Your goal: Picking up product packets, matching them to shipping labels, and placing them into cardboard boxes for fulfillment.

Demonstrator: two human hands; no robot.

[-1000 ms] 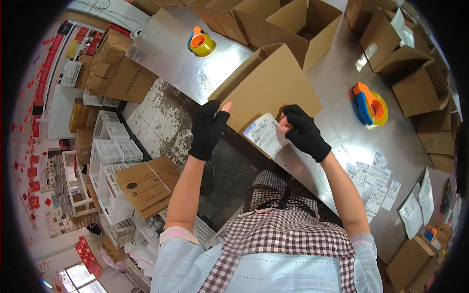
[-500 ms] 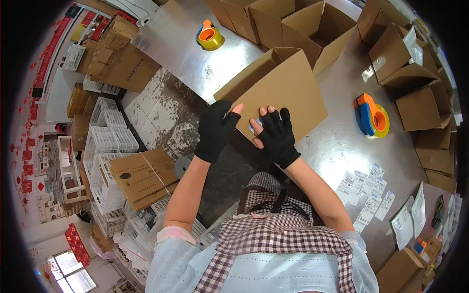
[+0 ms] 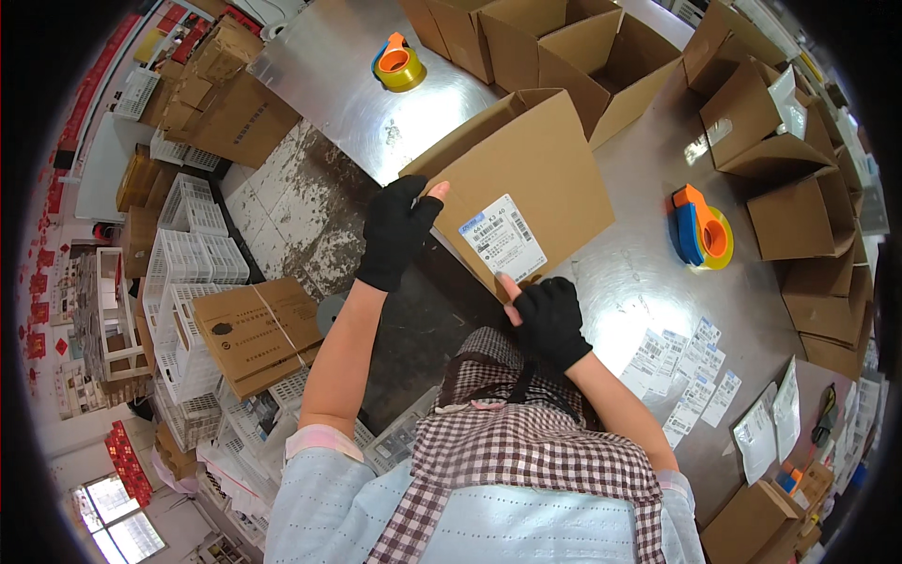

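Note:
An open-topped cardboard box stands tilted at the table's near edge, its plain brown side toward me. A white shipping label lies flat on that side, near its lower left corner. At the box's left edge, my left hand, in a black fingerless glove, is closed on the cardboard with the thumb on the outer face. My right hand, gloved the same way, holds the lower edge just below the label. Its thumb points up along the board, and the other fingers are curled and partly hidden.
Open cardboard boxes stand behind, with more boxes along the right. Tape dispensers lie at the back left and right. Loose labels and white plastic packages are at the near right. White crates stand at left.
My right hand has slid off the box's face down to its lower edge, uncovering the label. My left hand stays on the left edge. The whole view has shifted slightly.

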